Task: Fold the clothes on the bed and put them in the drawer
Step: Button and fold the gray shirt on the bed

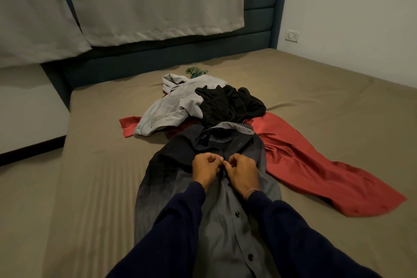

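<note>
Bed (316,88), tan sheet, carries all clothes. Red garment (304,160) spread right of centre; pale grey garment (167,106) and black garment (228,104) heaped beyond. Grey button shirt (225,221) flat, nearest, collar away. Left hand (206,168) and right hand (242,172) curled, fingertips pinching shirt placket below collar, apparently at a button, hidden.

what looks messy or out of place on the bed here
Behind the grey shirt that both hands are buttoning, unfolded clothes lie in a crumpled heap: a light grey jacket, a black garment and a red cloth sprawled toward the right.
</note>
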`<control>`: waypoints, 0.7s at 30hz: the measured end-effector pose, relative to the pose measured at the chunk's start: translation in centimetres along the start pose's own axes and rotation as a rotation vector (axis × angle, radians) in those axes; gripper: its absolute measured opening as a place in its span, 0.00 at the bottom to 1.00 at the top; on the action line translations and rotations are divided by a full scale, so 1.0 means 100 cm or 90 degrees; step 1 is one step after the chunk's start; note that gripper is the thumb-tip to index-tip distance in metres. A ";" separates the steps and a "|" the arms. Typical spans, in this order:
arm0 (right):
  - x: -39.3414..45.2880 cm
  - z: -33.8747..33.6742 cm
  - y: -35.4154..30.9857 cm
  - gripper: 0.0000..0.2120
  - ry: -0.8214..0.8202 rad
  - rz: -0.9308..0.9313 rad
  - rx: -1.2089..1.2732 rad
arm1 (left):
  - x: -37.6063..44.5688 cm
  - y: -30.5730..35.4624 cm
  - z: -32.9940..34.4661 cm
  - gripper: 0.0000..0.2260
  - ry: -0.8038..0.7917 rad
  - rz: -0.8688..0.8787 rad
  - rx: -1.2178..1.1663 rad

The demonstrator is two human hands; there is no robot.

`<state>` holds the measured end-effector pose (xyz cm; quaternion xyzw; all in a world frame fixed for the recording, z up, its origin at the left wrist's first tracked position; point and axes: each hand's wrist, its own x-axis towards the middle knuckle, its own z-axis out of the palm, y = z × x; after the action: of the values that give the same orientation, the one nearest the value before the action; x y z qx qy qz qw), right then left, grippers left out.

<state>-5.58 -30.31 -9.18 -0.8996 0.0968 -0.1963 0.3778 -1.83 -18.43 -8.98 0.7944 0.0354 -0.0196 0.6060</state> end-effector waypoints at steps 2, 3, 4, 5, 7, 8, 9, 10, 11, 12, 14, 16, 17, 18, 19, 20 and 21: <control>-0.002 0.003 0.002 0.13 -0.027 0.013 0.070 | -0.004 0.003 -0.008 0.05 -0.010 0.055 0.045; -0.004 0.003 0.003 0.15 -0.036 0.022 0.112 | -0.004 0.002 -0.011 0.05 -0.010 0.081 0.075; -0.007 0.001 0.003 0.16 -0.037 0.026 0.151 | -0.004 0.001 -0.013 0.04 -0.012 0.100 0.107; -0.009 0.000 0.003 0.16 -0.035 0.031 0.187 | -0.004 0.000 -0.014 0.04 -0.014 0.116 0.136; -0.013 -0.004 0.003 0.15 -0.041 0.043 0.246 | -0.008 0.001 -0.014 0.04 -0.023 0.130 0.172; -0.013 -0.005 0.004 0.14 -0.047 0.046 0.254 | -0.011 0.003 -0.014 0.03 -0.025 0.133 0.179; -0.013 -0.006 0.004 0.13 -0.050 0.048 0.254 | -0.012 0.004 -0.013 0.03 -0.025 0.136 0.182; -0.014 -0.007 0.005 0.12 -0.051 0.052 0.250 | -0.014 0.005 -0.013 0.03 -0.024 0.140 0.185; -0.014 -0.008 0.005 0.09 -0.051 0.056 0.247 | -0.015 0.005 -0.012 0.03 -0.022 0.142 0.191; -0.015 -0.009 0.005 0.06 -0.051 0.060 0.241 | -0.016 0.005 -0.012 0.03 -0.020 0.143 0.200; -0.018 -0.011 0.004 0.03 -0.046 0.054 0.214 | -0.017 0.004 -0.011 0.04 -0.012 0.136 0.206; -0.021 -0.013 0.001 0.02 -0.036 0.035 0.186 | -0.017 0.002 -0.009 0.04 -0.007 0.112 0.186; -0.023 -0.013 0.001 0.02 -0.029 0.026 0.173 | -0.017 0.000 -0.007 0.04 -0.008 0.096 0.167; -0.025 -0.013 0.000 0.02 -0.023 0.018 0.163 | -0.018 -0.001 -0.005 0.04 -0.009 0.080 0.147; -0.026 -0.013 0.000 0.02 -0.016 0.010 0.153 | -0.019 -0.002 -0.005 0.04 -0.009 0.066 0.124; -0.028 -0.013 -0.001 0.03 -0.010 0.002 0.145 | -0.020 -0.003 -0.004 0.04 -0.011 0.051 0.097; -0.030 -0.012 -0.002 0.03 -0.003 -0.004 0.136 | -0.021 -0.005 -0.003 0.04 -0.014 0.035 0.064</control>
<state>-8.78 -30.03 -9.12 -0.8549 0.0718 -0.2047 0.4713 -3.98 -18.05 -9.22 0.8243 0.0057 -0.0136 0.5659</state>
